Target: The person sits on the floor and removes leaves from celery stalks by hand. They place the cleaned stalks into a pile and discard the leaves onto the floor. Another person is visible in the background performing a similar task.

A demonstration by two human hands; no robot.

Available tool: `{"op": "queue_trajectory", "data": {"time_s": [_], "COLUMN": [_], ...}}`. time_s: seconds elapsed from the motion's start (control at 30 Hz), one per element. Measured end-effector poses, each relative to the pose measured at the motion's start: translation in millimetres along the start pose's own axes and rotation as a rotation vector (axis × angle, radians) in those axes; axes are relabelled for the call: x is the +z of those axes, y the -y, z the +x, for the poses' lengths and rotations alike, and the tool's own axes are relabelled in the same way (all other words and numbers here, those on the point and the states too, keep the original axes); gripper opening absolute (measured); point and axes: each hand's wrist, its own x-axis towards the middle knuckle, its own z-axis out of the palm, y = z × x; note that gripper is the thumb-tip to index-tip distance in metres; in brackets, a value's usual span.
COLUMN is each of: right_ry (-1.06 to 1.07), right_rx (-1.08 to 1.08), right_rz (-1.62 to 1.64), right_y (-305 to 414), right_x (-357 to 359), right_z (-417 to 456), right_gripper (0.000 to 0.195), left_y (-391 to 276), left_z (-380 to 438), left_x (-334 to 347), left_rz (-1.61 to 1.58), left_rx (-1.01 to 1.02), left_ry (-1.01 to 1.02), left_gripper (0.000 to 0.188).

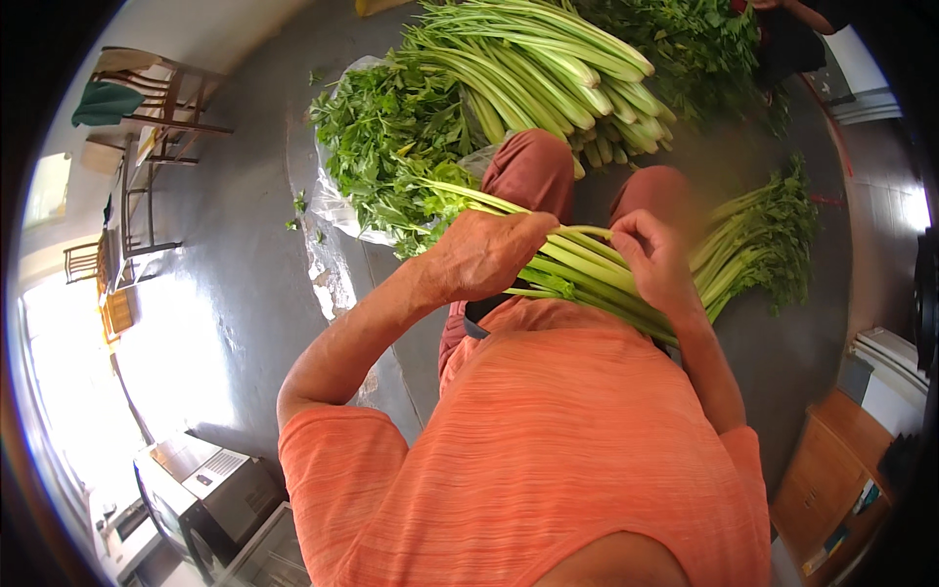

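Note:
Across my lap lies a loose bunch of green celery stalks (601, 275). My left hand (491, 253) is closed around the upper stalks, its thumb and finger at one end of a thin celery stalk (583, 230). The other end of that thin stalk is pinched between the thumb and fingers of my right hand (653, 253). Beyond my knees, trimmed celery (543, 88) is stacked with its pale cut ends towards the right. Celery leaves (396, 132) are heaped to the left, on a clear plastic bag (339, 209).
More leafy celery (770, 242) lies on the grey floor (242, 220) at right. At the top right is another person's arm (810, 16), beside dark leafy greens (689, 51). Wooden chairs (172, 110) stand at left, a microwave oven (213, 499) lower left, a wooden cabinet (825, 469) lower right.

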Motion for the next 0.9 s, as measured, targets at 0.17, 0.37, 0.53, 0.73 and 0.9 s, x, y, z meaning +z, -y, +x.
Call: {"op": "queue_trajectory", "data": {"time_s": [0.17,0.37,0.53,0.73,0.9], "right_ry": [0.149,0.132,0.039,0.344,0.327], "right_rx": [-0.127,-0.115,-0.274,-0.028,0.02], "right_rz": [-0.135,-0.181,-0.38,-0.362,-0.455], "right_y": [18,7,2,-17,5], "right_x": [14,7,17,14,-62], "right_z": [-4,-13,-2,-7,-36], "right_gripper": [0.006,0.007,0.012,0.02,0.02], "left_y": [10,138,147,158,106], "left_z": [-14,-60,-42,-38,-32], "left_x": [-14,-74,-132,-97,-49], "left_rz": [0.222,0.548,0.637,0.321,0.095], "left_rx": [0.017,-0.099,-0.656,-0.54,-0.252], "left_ry": [0.159,-0.229,-0.213,-0.062,-0.094], "left_gripper": [0.027,0.025,0.059,0.061,0.027]}}
